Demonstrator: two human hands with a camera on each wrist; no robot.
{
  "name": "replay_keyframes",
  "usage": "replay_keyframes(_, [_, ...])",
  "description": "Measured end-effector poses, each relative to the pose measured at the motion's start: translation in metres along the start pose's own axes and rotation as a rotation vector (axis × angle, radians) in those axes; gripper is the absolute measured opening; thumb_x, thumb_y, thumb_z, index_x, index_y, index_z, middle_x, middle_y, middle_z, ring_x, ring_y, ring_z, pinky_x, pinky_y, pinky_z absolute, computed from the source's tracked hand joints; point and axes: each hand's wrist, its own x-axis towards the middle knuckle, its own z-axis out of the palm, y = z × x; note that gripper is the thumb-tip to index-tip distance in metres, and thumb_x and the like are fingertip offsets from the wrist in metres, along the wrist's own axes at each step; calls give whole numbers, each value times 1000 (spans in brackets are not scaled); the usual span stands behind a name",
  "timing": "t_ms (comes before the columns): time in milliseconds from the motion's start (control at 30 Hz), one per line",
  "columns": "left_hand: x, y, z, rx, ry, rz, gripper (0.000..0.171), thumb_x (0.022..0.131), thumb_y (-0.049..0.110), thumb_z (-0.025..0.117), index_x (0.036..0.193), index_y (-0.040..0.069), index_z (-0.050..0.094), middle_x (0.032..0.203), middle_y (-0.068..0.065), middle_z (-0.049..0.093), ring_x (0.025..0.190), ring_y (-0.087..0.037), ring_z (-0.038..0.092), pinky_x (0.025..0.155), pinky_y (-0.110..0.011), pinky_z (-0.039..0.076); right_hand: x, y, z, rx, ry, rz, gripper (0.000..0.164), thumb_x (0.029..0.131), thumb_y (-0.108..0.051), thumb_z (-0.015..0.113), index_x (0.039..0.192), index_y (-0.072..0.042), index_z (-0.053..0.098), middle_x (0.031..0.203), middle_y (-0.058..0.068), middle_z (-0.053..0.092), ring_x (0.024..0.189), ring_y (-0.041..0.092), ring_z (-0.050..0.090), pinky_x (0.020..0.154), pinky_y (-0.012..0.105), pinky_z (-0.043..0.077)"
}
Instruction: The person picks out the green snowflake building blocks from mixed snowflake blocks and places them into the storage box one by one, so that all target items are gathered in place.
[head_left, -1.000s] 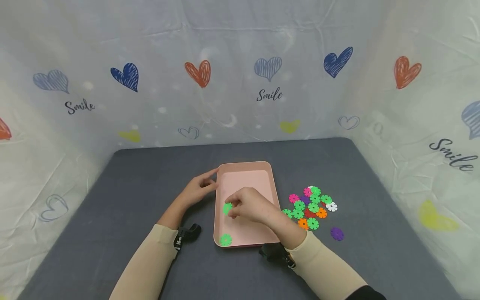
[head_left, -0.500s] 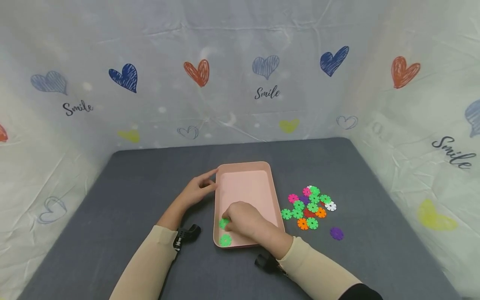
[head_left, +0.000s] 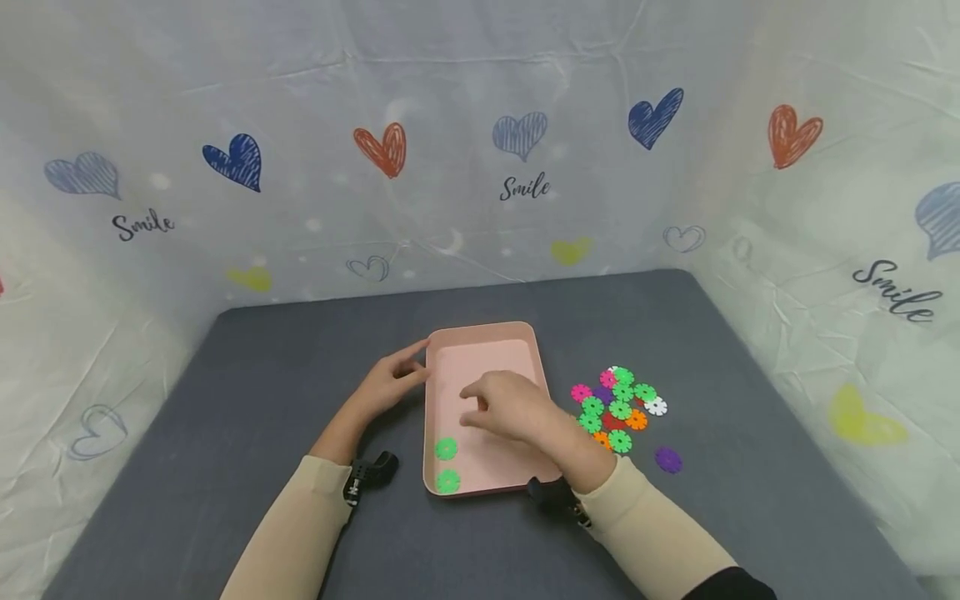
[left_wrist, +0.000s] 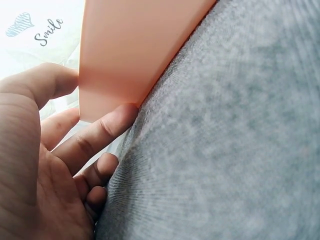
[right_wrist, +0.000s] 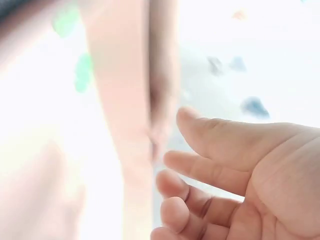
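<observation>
A pink rectangular tray (head_left: 483,348) lies on the dark grey table, slightly turned. My left hand (head_left: 386,383) is at its upper left side; in the left wrist view its fingertips touch the outer wall of the tray (left_wrist: 122,50). Two green notched plastic discs (head_left: 446,449), the other green disc (head_left: 447,481) nearer the front, lie inside the tray along its left edge. Over the tray's middle hovers my right hand (head_left: 513,404), fingers loosely bent and nothing between them. The right wrist view shows that hand (right_wrist: 240,175) bare of any object, with the discs blurred beyond.
Right of the tray lies a loose pile of notched discs (head_left: 619,409) in green, pink, orange, red, white and purple, partly behind the right forearm. A single purple disc (head_left: 668,460) sits apart from it. A white curtain (head_left: 450,208) with hearts surrounds the table (head_left: 322,333).
My right hand set the second green disc down just above the first, let go of it, and lifted away up and to the right. The left hand stays at the tray's side.
</observation>
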Motion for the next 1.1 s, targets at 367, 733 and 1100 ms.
replay_keyframes(367, [1,1,0,-4,13,10,65,100,26,70,158,14,43,96,-8,72,61,-21,46,58,-36,40,-38,96,-66,20,166,368,32,99,-18,70,127,-3,71,108,13,69,92,28,63,83,47,52])
replay_keyframes(733, [0,-1,0,1,22,-2,63,101,24,69,158,13,44,99,-11,73,67,-23,51,61,-36,42,-62,152,-69,-18,64,642,21,91,-6,69,73,-3,60,67,5,49,57,17,38,54,33,39])
replay_keyframes(1100, [-1,0,2,-9,12,22,63,101,23,69,158,12,43,98,-10,73,66,-23,50,61,-37,41,-69,151,-74,106,208,630,27,96,-7,70,121,2,71,103,20,71,77,30,65,68,42,54])
